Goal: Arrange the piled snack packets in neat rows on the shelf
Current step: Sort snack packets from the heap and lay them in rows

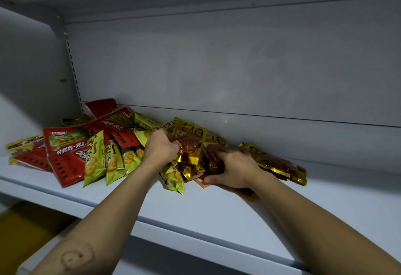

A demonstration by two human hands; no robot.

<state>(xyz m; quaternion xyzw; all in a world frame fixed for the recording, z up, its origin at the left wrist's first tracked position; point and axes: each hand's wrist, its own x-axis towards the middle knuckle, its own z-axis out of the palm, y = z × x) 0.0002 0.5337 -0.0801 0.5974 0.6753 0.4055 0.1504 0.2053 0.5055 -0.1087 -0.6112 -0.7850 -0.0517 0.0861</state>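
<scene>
- Shelf (195,214): front lip is nearest, w/ a bare strip of board between lip and heap. Prob the best place to square pkts up before setting a row.
- R hand (235,171): fingers curled round a dark red-brown pkt (213,164), thumb along the near edge. A flat orange pkt (202,184) lies under the palm, touching it; can't tell if it's gripped too.
- L hand (161,147): just beside R, fingers closed on the crinkled top of a gold-edged red pkt (188,146) mid-heap.
- Step in hand, as I read it: pulling like pkts out of the tangle. To do it well, lift straight up, one kind at a time. Foil looks slick and pkts overlap, so a sideways drag would likely slide neighbours toward the lip.
- Green biscuit pkts (95,162): left of L hand, leaning on each other, some part-upright. Easy to topple, so leave them till the centre is thinned.
- Big red pkts (67,144): far left, flat and overlapping, some under the green ones.
- Gold pkts (280,166): right of R hand, lying flat and apart from the main heap. Same kind as L's, I'd guess, so group them.
- Back panel (217,68): heap's far edge sits against it. Rows prob best started there, working fwd.
</scene>
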